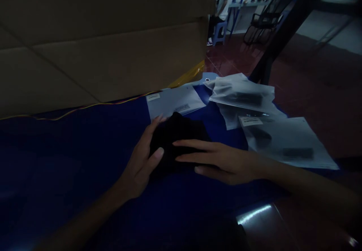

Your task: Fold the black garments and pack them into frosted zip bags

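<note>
A small bundle of black cloth [177, 132] lies on the blue table cover [85, 156]. My left hand [141, 160] cups its left side, fingers along its edge and thumb pressed on the cloth. My right hand [220, 160] lies across it from the right, fingers stretched out flat on top. Neither hand lifts the cloth off the table.
A big cardboard box [98, 43] fills the back left, with a yellow and red wire [93, 105] along its foot. Several frosted plastic bags with labels [243, 92] [288, 141] [175, 102] lie at the back and right. Beyond are a dark post, chairs and a person seated.
</note>
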Tool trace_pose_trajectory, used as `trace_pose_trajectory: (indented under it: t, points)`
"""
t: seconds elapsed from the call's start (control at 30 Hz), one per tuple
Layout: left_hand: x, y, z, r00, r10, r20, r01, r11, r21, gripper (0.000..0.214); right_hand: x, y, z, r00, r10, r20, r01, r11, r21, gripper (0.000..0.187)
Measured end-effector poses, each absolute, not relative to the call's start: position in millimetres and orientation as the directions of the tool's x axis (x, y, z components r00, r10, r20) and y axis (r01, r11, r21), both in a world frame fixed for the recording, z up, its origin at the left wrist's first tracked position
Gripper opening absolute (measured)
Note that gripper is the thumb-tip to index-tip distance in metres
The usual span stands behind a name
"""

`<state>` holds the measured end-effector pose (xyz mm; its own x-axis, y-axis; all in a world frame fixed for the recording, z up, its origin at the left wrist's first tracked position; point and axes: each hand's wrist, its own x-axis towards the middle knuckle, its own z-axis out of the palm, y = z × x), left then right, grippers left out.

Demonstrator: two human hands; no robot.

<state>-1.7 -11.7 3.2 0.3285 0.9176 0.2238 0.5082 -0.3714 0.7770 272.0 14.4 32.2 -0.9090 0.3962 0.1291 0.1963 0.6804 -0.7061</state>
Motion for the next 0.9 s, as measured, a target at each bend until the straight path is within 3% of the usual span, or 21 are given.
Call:
trace_pose_trajectory:
  t: [0.17,0.23,0.33,0.4,0.57,0.9]
  points:
    - [0.6,-7.4,3.6,0.472,0.850,0.232,0.680,-0.519,0.517,0.061,267.9,10.5,17.7,-0.940,0.266,0.213,0.129,0.857,-0.499,0.038]
    - [-0.4,-6.6,2.4,0.537,0.819,0.203,0.680,-0.563,0.471,0.063,267.1,10.5,11.1,-0.891,0.295,0.345,0.132,0.895,-0.426,0.034]
    - [-4.3,-4.9,-1.4,0.598,0.784,0.164,0.682,-0.606,0.409,0.067,268.5,12.7,6.2,-0.777,0.398,0.487,0.264,0.910,-0.321,0.039]
    - [-6.8,-3.8,-4.3,0.611,0.779,0.137,0.705,-0.615,0.353,0.066,270.1,14.4,5.7,-0.766,0.460,0.449,0.368,0.887,-0.280,0.049]
    - [-9.0,-2.6,-7.5,0.622,0.777,0.097,0.740,-0.623,0.253,0.065,271.2,15.5,0.9,-0.822,0.532,0.203,0.491,0.843,-0.219,0.077]
    - [-6.4,-1.6,-4.9,0.615,0.783,0.094,0.745,-0.616,0.256,0.065,276.2,20.6,5.7,-0.775,0.616,0.142,0.593,0.786,-0.173,0.057]
